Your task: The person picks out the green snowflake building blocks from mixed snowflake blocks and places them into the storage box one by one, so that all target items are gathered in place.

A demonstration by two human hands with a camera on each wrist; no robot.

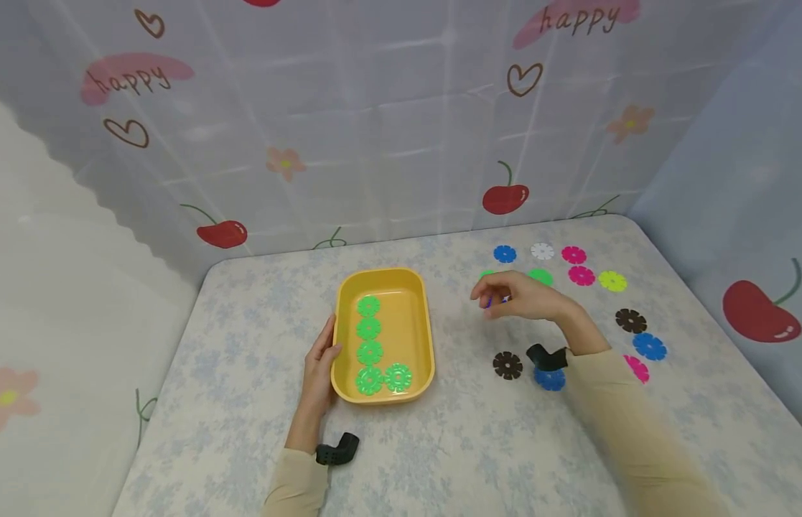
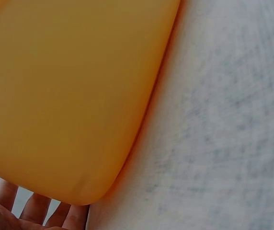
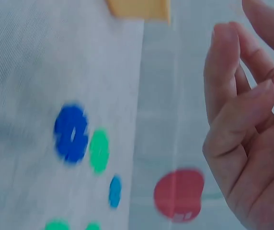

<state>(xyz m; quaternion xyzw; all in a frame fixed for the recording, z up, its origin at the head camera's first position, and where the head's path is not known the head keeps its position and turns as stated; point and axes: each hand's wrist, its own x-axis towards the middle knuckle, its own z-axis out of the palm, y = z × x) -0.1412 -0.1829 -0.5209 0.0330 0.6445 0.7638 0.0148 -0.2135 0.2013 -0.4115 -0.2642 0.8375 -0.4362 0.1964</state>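
Beige sleeve (image 1: 640,438) leads to the right hand (image 1: 526,295), fingers loosely bent, seemingly empty above a dark blue disc (image 3: 66,130); left of those fingers, the yellow tray (image 1: 402,327) points lengthwise away, gripped by the left hand (image 1: 319,365).

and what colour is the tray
The tray is yellow, best seen in the head view; it looks more orange in the left wrist view.
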